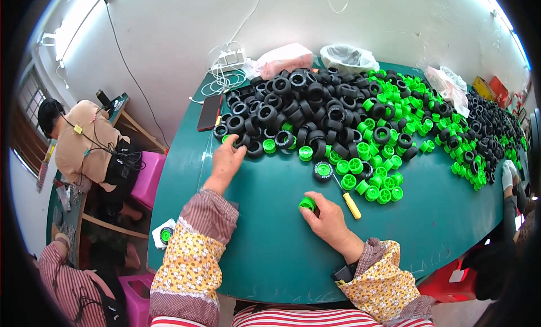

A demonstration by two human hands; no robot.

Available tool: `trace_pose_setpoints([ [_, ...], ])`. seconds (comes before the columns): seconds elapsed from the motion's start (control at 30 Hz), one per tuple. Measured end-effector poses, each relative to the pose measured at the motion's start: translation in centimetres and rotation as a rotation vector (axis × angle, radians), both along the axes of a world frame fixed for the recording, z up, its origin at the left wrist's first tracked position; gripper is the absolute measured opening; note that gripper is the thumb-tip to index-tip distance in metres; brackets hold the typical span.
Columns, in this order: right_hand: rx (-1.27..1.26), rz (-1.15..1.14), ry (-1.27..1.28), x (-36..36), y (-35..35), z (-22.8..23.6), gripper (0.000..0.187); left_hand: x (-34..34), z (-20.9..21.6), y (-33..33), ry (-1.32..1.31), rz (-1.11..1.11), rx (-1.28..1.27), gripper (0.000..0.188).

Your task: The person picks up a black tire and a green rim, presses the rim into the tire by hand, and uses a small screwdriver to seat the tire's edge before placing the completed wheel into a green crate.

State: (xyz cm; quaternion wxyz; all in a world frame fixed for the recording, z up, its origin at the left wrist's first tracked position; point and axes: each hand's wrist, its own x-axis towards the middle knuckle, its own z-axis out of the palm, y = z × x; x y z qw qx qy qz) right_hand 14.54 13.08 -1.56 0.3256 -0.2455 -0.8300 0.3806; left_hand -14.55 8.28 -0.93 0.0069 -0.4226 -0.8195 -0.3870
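Observation:
My right hand [329, 221] is closed around a green plastic wheel hub [307, 203], held low over the table in front of me. My left hand [226, 162] reaches to the near left edge of a heap of black toy tyres [315, 101], thumb and index finger apart. Beside its fingertips lie black tyres and a bit of green; I see nothing plainly gripped. A tyre fitted on a green hub [323, 171] rests between the hands and the heap. Next to it lies a screwdriver with a yellow handle [351, 206]. Several loose green hubs [384, 195] cluster to its right.
The green table [270, 253] stretches right, with more tyres and hubs. A phone [209, 113], white cables [225, 82] and plastic bags [349, 57] lie at the back. A gloved hand [508, 173] works at far right. Two people sit left, near pink stools [149, 177].

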Motion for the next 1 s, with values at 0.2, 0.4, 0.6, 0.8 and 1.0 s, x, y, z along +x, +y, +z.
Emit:
trace_pose_setpoints([
  [0.2,-0.001,0.029,-0.004,0.0,-0.4,0.6,0.027,0.0,1.0,-0.2,0.05,0.129,-0.174,0.033],
  [0.4,-0.015,0.027,0.021,-0.1,0.4,0.1,0.023,7.2,2.7,-5.6,0.334,-0.217,-0.204,0.022],
  [0.6,0.191,0.099,-0.063,-0.4,0.1,-0.6,0.017,14.2,4.2,-10.1,0.102,-0.587,-0.338,0.035],
  [0.8,0.361,-0.049,-0.109,0.1,0.4,-0.7,0.021,14.1,2.4,-10.3,0.266,-0.516,-0.29,0.057],
  [1.0,0.233,0.008,-0.179,0.6,0.4,0.3,0.034,13.7,0.4,-10.5,0.198,-0.525,-0.149,0.054],
])
